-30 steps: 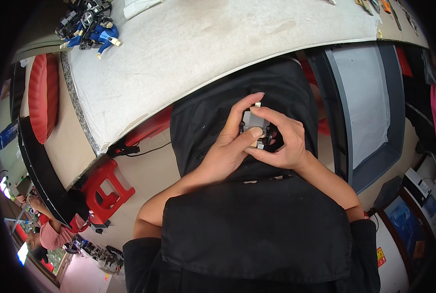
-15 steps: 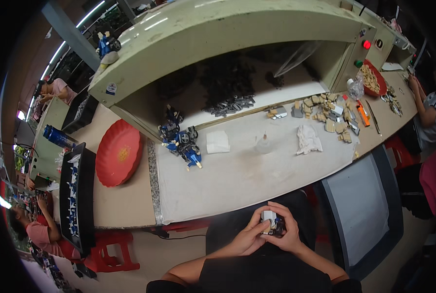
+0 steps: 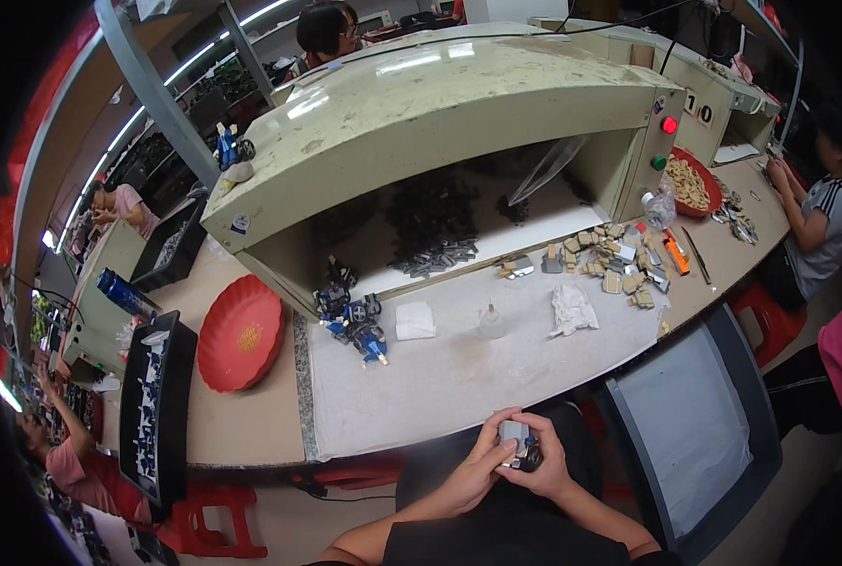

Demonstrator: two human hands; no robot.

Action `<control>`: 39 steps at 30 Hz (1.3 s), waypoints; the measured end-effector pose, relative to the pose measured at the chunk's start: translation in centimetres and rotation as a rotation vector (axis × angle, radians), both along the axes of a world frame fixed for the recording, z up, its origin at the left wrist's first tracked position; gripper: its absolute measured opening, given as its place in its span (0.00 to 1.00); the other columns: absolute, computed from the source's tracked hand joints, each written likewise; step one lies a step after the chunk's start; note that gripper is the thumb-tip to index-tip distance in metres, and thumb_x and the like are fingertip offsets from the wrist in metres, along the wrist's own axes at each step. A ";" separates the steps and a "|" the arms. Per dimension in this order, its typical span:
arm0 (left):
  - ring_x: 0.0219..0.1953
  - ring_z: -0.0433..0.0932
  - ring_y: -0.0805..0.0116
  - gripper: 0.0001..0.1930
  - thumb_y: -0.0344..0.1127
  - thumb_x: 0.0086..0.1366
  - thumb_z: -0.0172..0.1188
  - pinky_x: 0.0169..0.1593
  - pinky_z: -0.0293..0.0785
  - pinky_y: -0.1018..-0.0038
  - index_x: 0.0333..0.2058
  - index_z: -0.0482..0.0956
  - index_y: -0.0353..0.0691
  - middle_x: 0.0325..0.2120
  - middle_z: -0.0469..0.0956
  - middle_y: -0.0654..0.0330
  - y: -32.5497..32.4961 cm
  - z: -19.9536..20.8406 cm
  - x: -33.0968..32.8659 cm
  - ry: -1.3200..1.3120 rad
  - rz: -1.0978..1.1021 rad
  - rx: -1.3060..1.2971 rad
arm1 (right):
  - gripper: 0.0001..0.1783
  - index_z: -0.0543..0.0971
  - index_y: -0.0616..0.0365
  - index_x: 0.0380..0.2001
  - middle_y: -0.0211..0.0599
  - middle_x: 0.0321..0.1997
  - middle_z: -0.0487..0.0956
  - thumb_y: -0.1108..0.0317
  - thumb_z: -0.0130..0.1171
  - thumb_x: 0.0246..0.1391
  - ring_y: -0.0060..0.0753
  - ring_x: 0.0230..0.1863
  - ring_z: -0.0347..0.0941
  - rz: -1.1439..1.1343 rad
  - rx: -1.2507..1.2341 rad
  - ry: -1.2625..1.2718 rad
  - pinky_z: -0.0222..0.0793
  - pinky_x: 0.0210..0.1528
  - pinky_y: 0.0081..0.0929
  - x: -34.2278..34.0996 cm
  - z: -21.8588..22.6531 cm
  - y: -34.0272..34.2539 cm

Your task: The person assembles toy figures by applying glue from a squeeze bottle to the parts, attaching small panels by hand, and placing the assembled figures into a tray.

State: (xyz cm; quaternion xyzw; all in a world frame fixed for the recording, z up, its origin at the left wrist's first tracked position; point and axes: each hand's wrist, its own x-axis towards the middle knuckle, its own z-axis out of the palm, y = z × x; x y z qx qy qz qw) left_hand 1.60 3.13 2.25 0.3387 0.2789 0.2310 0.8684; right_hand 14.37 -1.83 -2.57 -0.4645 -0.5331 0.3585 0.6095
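Over my lap, just below the table's front edge, my left hand (image 3: 478,470) and my right hand (image 3: 550,460) close together round a small toy vehicle (image 3: 527,457). A flat grey block shows on its upper side, with dark and blue parts and what looks like a black wheel beside it. Fingers from both sides wrap it, the left thumb lying across the front, so much of it is hidden. On the table ahead stands a small clear bottle with a thin tip (image 3: 491,323). Left of it is a folded white cloth (image 3: 415,321); to the right, a crumpled one (image 3: 573,310).
Blue-and-black toy vehicles (image 3: 353,316) cluster at the pale green booth's (image 3: 421,141) left opening. Tan and grey blocks (image 3: 619,264) lie right, near an orange tool (image 3: 676,255). A red dish (image 3: 242,335) and black tray (image 3: 160,415) sit left; a lined tray (image 3: 690,415) is at right.
The view has tilted up, showing more beyond the booth, including another person's head. My hands still hold the toy vehicle, whose grey block now faces up more plainly.
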 end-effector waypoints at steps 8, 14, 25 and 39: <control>0.52 0.62 0.71 0.23 0.34 0.66 0.44 0.55 0.59 0.73 0.59 0.51 0.52 0.48 0.59 0.61 -0.3 -1.1 0.2 -0.063 0.052 -0.089 | 0.39 0.65 0.64 0.49 0.44 0.44 0.74 0.65 0.72 0.31 0.31 0.43 0.73 -0.093 -0.005 -0.165 0.68 0.46 0.25 -0.1 -0.6 0.3; 0.53 0.61 0.70 0.22 0.33 0.66 0.44 0.55 0.60 0.71 0.57 0.52 0.50 0.49 0.59 0.60 -1.8 -2.2 -0.4 -0.107 0.023 -0.175 | 0.37 0.68 0.63 0.47 0.47 0.43 0.75 0.65 0.73 0.31 0.35 0.39 0.77 -0.116 0.011 -0.182 0.72 0.40 0.26 -0.3 -0.6 -1.5; 0.54 0.59 0.69 0.22 0.31 0.63 0.46 0.56 0.58 0.72 0.56 0.54 0.47 0.49 0.58 0.60 -1.8 -0.7 0.1 -0.136 0.006 -0.068 | 0.41 0.67 0.64 0.46 0.43 0.44 0.73 0.64 0.76 0.25 0.32 0.44 0.73 -0.154 0.181 -0.210 0.70 0.45 0.27 0.1 -1.0 -1.6; 0.63 0.49 0.68 0.26 0.39 0.68 0.42 0.63 0.45 0.74 0.62 0.51 0.39 0.61 0.53 0.59 0.2 -1.2 -2.3 0.004 0.043 0.011 | 0.42 0.63 0.63 0.52 0.48 0.53 0.68 0.69 0.72 0.31 0.41 0.55 0.65 -0.035 -0.023 -0.167 0.61 0.56 0.34 -1.0 -1.8 -0.3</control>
